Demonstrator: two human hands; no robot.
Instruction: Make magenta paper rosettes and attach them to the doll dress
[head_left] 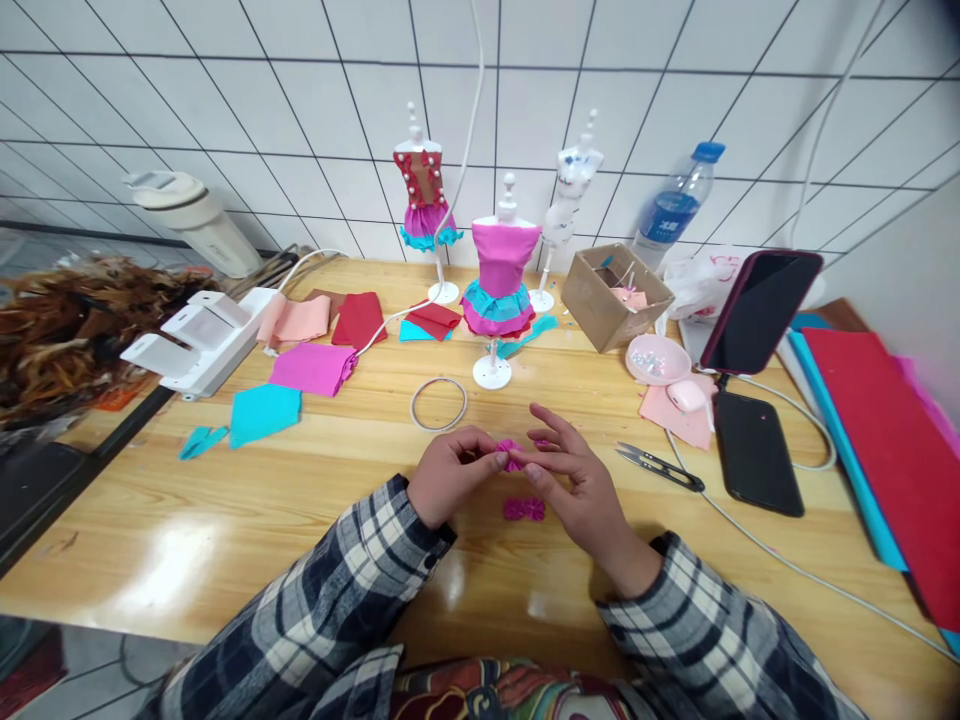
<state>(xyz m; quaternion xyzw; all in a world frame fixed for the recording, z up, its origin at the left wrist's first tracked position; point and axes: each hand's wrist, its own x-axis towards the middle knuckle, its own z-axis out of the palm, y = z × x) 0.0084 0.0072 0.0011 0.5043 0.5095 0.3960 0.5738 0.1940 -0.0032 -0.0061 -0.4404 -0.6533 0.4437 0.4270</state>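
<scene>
A small magenta fabric flower [510, 456] is held above the table between my two hands. My left hand [456, 470] pinches it from the left between thumb and forefinger. My right hand [576, 487] has its thumb and forefinger closed at the flower's right side, while its other fingers stretch away. On the table just below lie more gathered magenta flowers [525, 509], and a scrap of the same colour shows partly behind my right fingers. A dress form in a magenta top and layered skirt [504, 270] stands beyond my hands.
Thread snips [661, 467], a black phone [757, 452] and a white cable lie to the right. A pink bead bowl [657, 360] sits by a cardboard box [615, 300]. A metal ring [414, 408] lies ahead. Fabric pieces [266, 415] and a power strip [214, 345] are left.
</scene>
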